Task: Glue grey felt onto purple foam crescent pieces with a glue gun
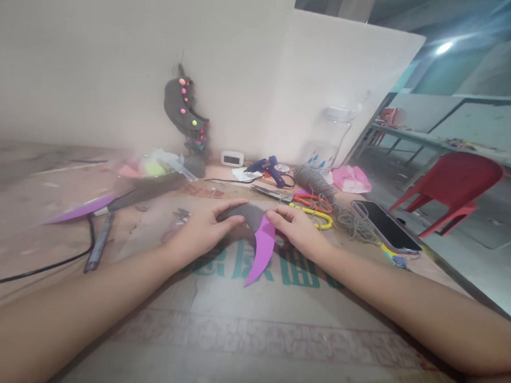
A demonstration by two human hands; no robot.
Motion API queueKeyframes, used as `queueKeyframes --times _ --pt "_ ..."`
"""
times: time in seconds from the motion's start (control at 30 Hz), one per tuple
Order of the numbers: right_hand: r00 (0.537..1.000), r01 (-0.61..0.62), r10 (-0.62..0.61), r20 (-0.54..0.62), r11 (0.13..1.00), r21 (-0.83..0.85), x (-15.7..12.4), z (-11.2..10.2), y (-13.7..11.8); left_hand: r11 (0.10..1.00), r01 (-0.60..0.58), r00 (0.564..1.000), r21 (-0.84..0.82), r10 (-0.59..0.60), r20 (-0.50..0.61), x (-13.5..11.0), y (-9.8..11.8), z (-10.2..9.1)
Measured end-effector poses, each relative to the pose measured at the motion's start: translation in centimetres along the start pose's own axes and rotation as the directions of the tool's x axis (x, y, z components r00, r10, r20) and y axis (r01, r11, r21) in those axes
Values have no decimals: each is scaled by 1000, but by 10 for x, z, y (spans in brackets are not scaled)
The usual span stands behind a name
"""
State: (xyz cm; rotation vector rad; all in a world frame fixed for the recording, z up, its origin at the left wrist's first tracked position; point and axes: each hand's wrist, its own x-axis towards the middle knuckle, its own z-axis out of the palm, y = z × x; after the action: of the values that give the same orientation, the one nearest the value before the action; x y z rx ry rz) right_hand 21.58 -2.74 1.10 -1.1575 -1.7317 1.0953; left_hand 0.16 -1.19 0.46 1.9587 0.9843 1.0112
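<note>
Between my two hands is a curved crescent piece, grey yarn-like on its left part point(252, 215) and bare purple point(263, 252) on its pointed right part. My left hand point(211, 226) pinches the grey part between thumb and fingers. With thumb and fingers closed, my right hand point(294, 227) grips the crescent near the place where grey meets purple. The purple tip hangs down toward me over printed cardboard point(229, 298). Just beyond my right hand lie yellow-handled scissors point(322, 219) and orange-handled scissors point(312, 203).
A blue glue gun point(270, 168), a grey yarn ball point(313, 181), a phone point(388, 227) and a clear jug point(330, 138) stand or lie at the back. At left are another purple-tipped crescent point(83, 209), a marker point(100, 244) and a black cable point(50, 267). A decorated crescent point(178, 106) hangs on the wall.
</note>
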Motion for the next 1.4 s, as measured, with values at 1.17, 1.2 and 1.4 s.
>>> queueKeyframes --times 1.17,1.2,1.4 --pt "999 -8 12 -38 994 109 1 1 1 998 -30 995 47 34 -99 -3 2 2" --pt "1000 -15 18 -22 993 119 1 2 1 998 -30 993 46 35 -110 -3 2 2" --pt "998 -61 59 16 991 115 1 3 -1 999 -8 978 -39 0 -209 -1 1 3"
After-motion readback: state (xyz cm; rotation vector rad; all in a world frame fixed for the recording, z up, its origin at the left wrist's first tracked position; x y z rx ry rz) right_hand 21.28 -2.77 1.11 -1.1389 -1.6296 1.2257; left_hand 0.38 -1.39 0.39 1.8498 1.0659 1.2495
